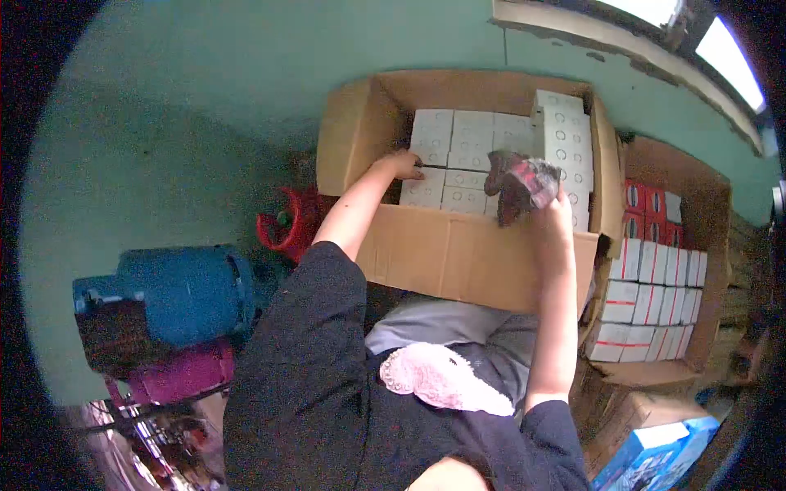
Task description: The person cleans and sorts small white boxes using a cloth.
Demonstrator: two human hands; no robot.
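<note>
A large open cardboard carton (434, 250) stands in front of me, packed with white boxes (475, 135) that carry small round marks. At its left side, my left hand (403, 166) touches the boxes, thumb and fingers apart near a seam between two rows. My right hand (553, 217) is closed on a crumpled dark cloth (516, 192) with a pink and whitish part, held over the boxes on the right. A taller stack of white boxes (561, 123) rises at the carton's right side, partly behind the cloth.
Right of the carton, a second open carton (708, 209) holds white boxes with red stripes and several red boxes. A blue gas cylinder (184, 295) and a red ring-topped object (286, 233) stand left. A blue box (659, 450) lies lower right. Behind is a green wall (246, 74).
</note>
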